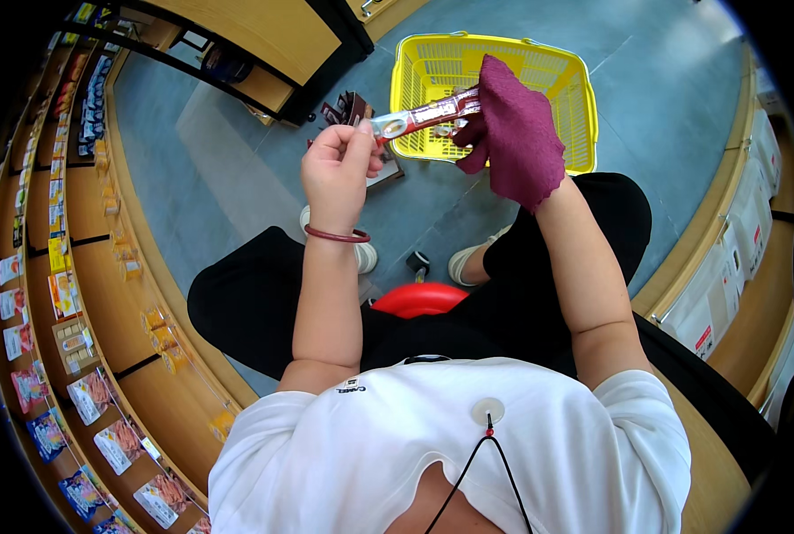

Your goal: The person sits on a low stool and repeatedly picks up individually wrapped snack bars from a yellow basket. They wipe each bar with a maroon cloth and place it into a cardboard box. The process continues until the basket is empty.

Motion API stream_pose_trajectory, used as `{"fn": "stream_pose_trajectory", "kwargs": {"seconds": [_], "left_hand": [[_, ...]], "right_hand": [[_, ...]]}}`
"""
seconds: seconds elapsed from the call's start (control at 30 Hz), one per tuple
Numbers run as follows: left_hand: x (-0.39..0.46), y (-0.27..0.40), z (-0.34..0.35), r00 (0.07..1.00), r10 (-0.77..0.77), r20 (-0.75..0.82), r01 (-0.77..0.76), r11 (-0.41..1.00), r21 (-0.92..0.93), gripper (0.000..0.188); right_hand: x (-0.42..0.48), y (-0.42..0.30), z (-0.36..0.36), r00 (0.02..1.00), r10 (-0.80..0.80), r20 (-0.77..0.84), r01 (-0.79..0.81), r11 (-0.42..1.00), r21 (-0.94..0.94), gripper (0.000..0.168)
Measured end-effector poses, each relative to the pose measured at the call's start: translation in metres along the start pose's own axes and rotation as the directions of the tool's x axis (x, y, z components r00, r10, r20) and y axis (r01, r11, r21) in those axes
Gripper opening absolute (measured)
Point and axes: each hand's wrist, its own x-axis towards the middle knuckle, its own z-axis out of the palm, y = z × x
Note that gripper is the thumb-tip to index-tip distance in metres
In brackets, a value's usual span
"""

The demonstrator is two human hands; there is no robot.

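Note:
Between my hands is a long, narrow red snack packet [430, 113] with a clear window. My left hand [343, 163] pinches its lower left end between thumb and fingers. My right hand [510, 127] is covered by a maroon cloth [520, 133], and the packet's other end meets the cloth there; the fingers are mostly hidden. Below the right hand a yellow plastic basket [587, 107] stands on the floor, with some small packets partly visible inside. An open carton [387, 170] holding dark red packets sits on the floor beyond my left hand.
Curved wooden shelves [90, 200] with packaged snacks run along the left. A wooden cabinet [270, 40] stands at the upper left. White packages [694, 314] line the shelf on the right. A red stool seat [420, 300] shows between my legs.

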Motion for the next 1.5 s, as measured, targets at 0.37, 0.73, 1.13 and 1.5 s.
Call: {"fn": "stream_pose_trajectory", "kwargs": {"seconds": [0.37, 0.73, 1.13, 1.5], "left_hand": [[-0.001, -0.008, 0.000, 0.893, -0.159, 0.421, 0.109, 0.984, 0.141, 0.032], [-0.002, -0.010, 0.010, 0.814, -0.240, 0.529, 0.202, 0.971, 0.130, 0.023], [0.004, 0.026, 0.006, 0.740, -0.243, 0.628, 0.217, 0.969, 0.120, 0.010], [0.039, -0.047, -0.019, 0.846, -0.337, 0.414, 0.384, 0.922, -0.035, 0.021]], "right_hand": [[-0.009, -0.011, 0.004, 0.975, 0.060, 0.215, 0.040, 0.900, -0.434, 0.027], [-0.001, 0.009, -0.002, 0.872, -0.377, 0.314, 0.463, 0.419, -0.781, 0.024], [-0.009, -0.010, -0.018, 0.884, -0.453, 0.118, 0.440, 0.719, -0.538, 0.034], [-0.006, -0.014, -0.114, 0.433, -0.879, 0.201, 0.006, -0.220, -0.975, 0.031]]}}
